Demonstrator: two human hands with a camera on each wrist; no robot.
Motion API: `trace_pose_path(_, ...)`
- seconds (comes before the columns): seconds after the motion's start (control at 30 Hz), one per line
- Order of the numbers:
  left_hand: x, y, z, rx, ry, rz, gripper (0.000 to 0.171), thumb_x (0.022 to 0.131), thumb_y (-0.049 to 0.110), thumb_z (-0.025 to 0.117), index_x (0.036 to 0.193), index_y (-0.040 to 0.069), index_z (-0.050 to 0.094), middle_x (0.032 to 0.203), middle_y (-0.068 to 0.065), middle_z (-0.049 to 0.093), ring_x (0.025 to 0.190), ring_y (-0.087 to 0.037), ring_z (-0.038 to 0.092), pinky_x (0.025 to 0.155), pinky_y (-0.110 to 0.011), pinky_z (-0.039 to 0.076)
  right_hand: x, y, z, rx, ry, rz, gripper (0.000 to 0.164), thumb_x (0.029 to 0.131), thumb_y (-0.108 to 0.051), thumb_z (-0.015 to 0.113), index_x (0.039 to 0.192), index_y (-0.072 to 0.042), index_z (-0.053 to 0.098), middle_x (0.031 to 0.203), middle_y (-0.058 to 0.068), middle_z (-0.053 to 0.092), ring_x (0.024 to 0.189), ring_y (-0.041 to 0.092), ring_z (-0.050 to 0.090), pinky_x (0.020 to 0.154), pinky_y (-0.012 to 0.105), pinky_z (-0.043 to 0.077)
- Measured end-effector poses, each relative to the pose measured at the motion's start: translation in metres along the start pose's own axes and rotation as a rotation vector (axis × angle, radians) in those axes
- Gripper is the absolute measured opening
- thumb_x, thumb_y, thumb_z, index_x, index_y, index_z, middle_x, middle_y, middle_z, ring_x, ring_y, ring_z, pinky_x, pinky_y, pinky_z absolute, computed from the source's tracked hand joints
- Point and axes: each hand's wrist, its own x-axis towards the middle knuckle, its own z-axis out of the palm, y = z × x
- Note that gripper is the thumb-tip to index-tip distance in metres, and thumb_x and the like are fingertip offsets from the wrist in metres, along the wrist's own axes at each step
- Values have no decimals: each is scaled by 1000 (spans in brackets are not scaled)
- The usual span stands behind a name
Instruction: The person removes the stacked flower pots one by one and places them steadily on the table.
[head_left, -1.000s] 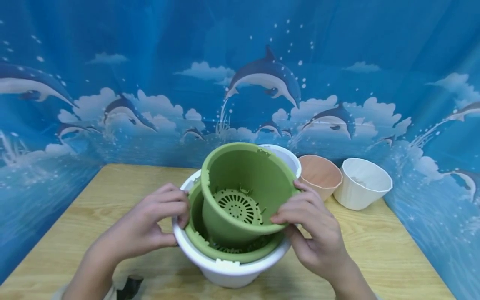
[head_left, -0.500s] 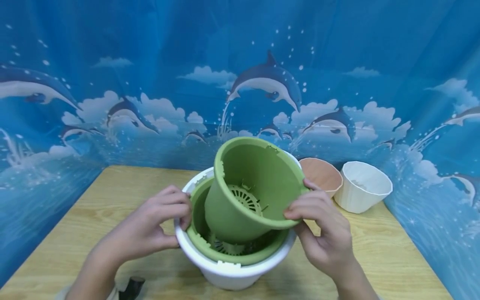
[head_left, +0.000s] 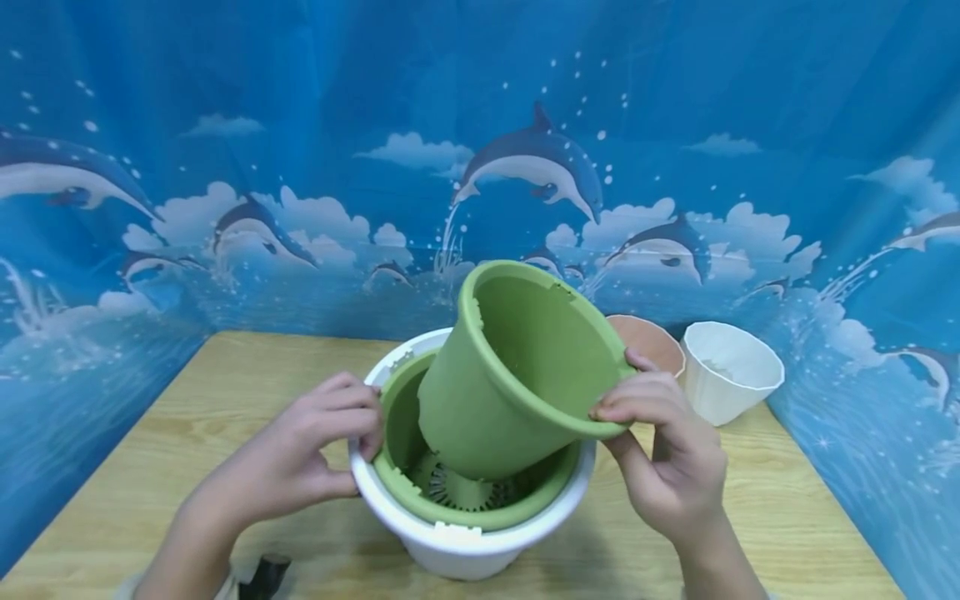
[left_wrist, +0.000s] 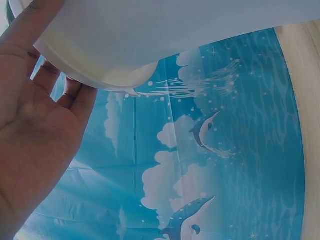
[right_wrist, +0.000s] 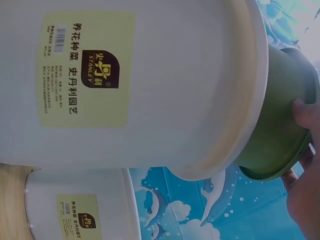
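Observation:
A large white flowerpot (head_left: pixel 465 557) stands at the table's front middle, a green flowerpot (head_left: pixel 450 515) nested inside it. My left hand (head_left: pixel 318 437) grips the rims on their left side, fingers over the edge and thumb outside. My right hand (head_left: pixel 671 442) pinches the right rim of a second, smaller green flowerpot (head_left: pixel 480 383). That pot leans, mouth toward the right, its base still low inside the nested one. From the right wrist, the white pot's label (right_wrist: pixel 87 70) shows, with the raised green pot (right_wrist: pixel 272 120) beyond its rim.
Behind on the right stand an orange-pink pot (head_left: pixel 651 343) and a white faceted pot (head_left: pixel 729 372). Another labelled white pot (right_wrist: pixel 80 210) shows in the right wrist view. A dolphin-print curtain (head_left: pixel 337 125) surrounds the wooden table (head_left: pixel 225 383). Something black (head_left: pixel 264 575) lies by my left wrist.
My right hand has moved right and slightly up with the smaller green pot, which tilts further and uncovers more of the nested pot's slotted bottom. My left hand keeps its hold.

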Motion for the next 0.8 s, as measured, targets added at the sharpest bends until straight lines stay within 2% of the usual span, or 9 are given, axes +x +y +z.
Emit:
trace_pose_path(0.17, 0, -1, 0, 3, -7, -19, 38, 66, 21, 88, 76, 30, 52, 93, 26, 53, 93, 0, 47, 80, -25, 49, -1, 2, -6, 59, 38, 13, 13, 84, 5, 72, 83, 15, 63, 86, 17, 68, 89, 24, 61, 111, 46, 37)
trace_pose_path(0.37, -1, -1, 1, 2, -11, -17, 39, 66, 21, 88, 78, 31, 52, 92, 23, 54, 94, -1, 47, 80, -25, 48, 1, 1, -12, 131, 117, 22, 15, 83, 6, 73, 85, 16, 62, 86, 19, 68, 88, 25, 62, 110, 46, 38)
trace_pose_path(0.5, 0, -1, 1, 4, 10, 17, 39, 66, 21, 88, 78, 30, 52, 92, 23, 54, 92, -1, 47, 79, -25, 47, 3, -1, -15, 156, 170, 36, 16, 81, 9, 73, 86, 18, 60, 86, 21, 67, 89, 26, 62, 110, 49, 38)
trace_pose_path(0.8, 0, 0, 0, 4, -5, -19, 38, 66, 23, 89, 76, 30, 52, 93, 26, 52, 93, 0, 47, 81, -25, 49, 8, -6, -20, 164, 271, 31, 19, 78, 11, 75, 83, 20, 59, 85, 22, 68, 86, 27, 63, 108, 46, 41)
